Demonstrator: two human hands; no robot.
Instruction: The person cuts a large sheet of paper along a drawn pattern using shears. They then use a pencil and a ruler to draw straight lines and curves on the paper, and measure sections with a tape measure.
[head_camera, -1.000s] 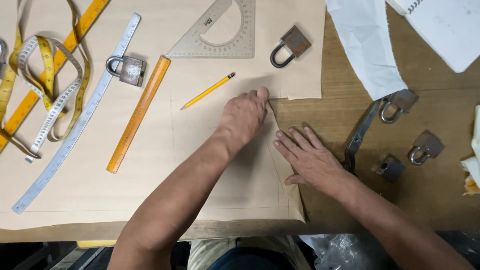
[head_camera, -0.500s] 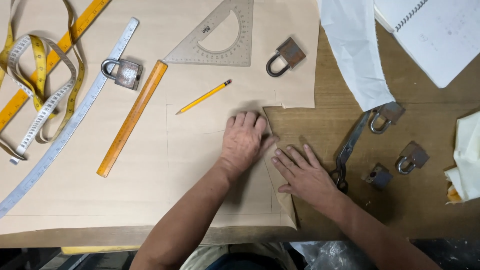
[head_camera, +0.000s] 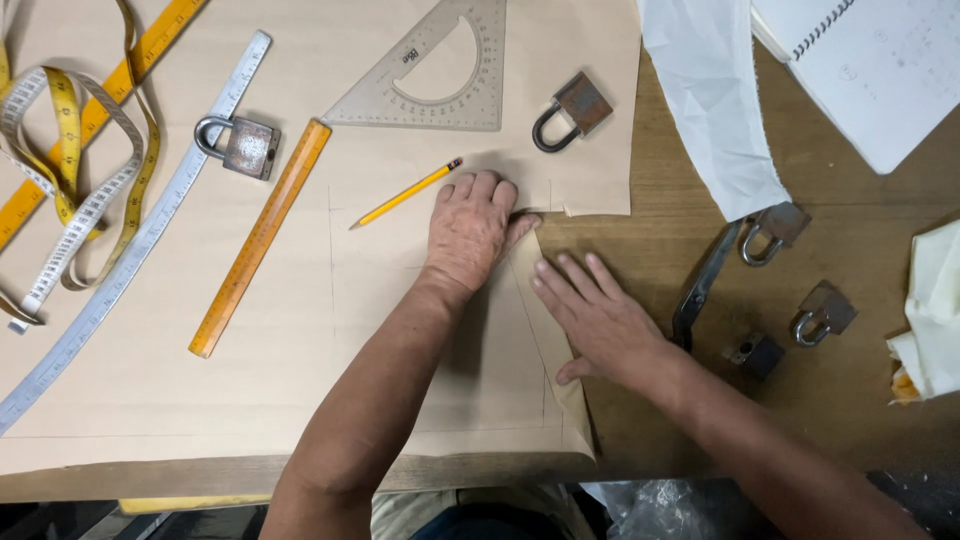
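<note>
**A:** Your left hand (head_camera: 468, 232) is lying flat, palm down, fingers together, pressing on the big sheet of tan pattern paper (head_camera: 300, 330) right by its folded right edge. It isn't closed around anything. Your right hand (head_camera: 598, 318) is open too, fingers spread a bit, pressing the folded-over flap of that same paper where it meets the brown wooden table (head_camera: 830, 430).

**B:** So the paper's under both of your palms?

**A:** Yep, it runs out to the left under everything else. Just beyond your left fingertips is the yellow pencil (head_camera: 406, 193), lying at an angle, close but apart. Past that sit the clear plastic set square with a protractor cutout (head_camera: 440, 80) and a rusty padlock (head_camera: 568, 110). Further left: the orange wooden ruler (head_camera: 262, 236), another grey padlock (head_camera: 240, 146), the long steel ruler (head_camera: 130, 250) and the yellow tape measure (head_camera: 70, 170) in loose loops.

**B:** Anything changed from half a second back?

**A:** Your left hand has slid up the fold towards the paper's notched corner, and your right followed it upward a little. The crease under it looks flatter now. Pencil and rulers look unmoved on the sheet.
</note>
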